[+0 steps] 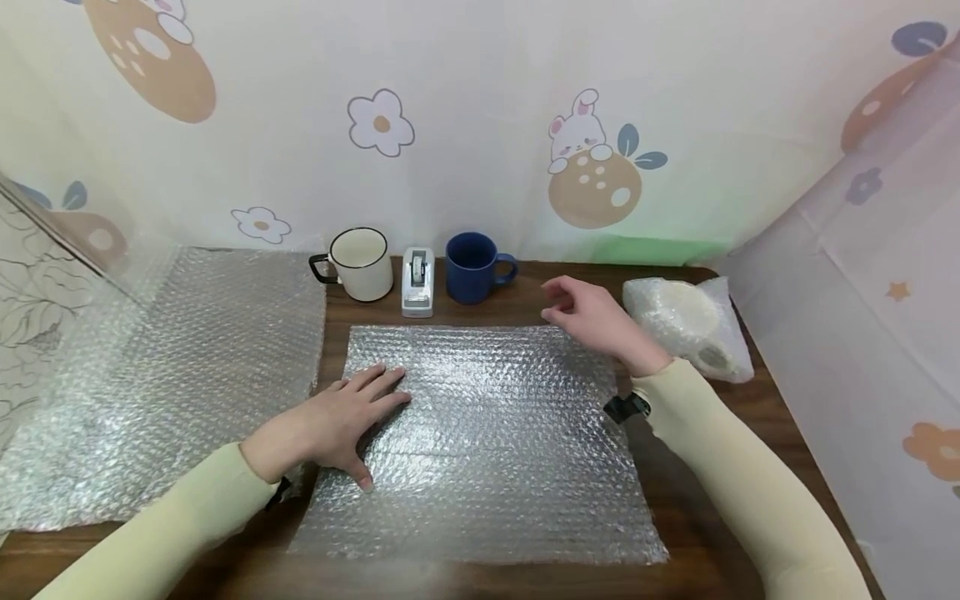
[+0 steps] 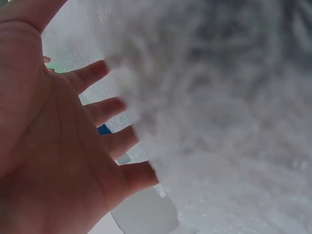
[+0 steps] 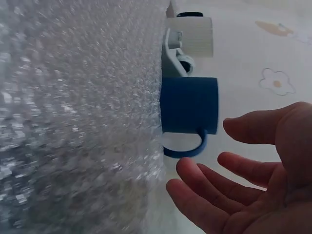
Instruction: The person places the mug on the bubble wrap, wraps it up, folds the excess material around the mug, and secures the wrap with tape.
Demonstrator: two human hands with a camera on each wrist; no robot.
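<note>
A sheet of bubble wrap [image 1: 495, 450] lies flat on the brown table. My left hand [image 1: 348, 421] rests on its left side with the fingers spread; the left wrist view shows the palm and straight fingers [image 2: 114, 111]. Above the sheet's far right corner is my right hand [image 1: 588, 315], its fingers loosely bent and holding nothing. Nearest to it stands a blue mug [image 1: 469, 271], upright, handle to the right. In the right wrist view the thumb and fingers are apart from the blue mug [image 3: 190, 105].
A white mug with a black rim [image 1: 363, 271] and a white tape dispenser [image 1: 417, 283] stand left of the blue mug. More bubble wrap [image 1: 202, 375] covers the table's left side. A bubble-wrapped bundle [image 1: 686, 325] lies at the far right. A patterned curtain [image 1: 480, 125] hangs behind.
</note>
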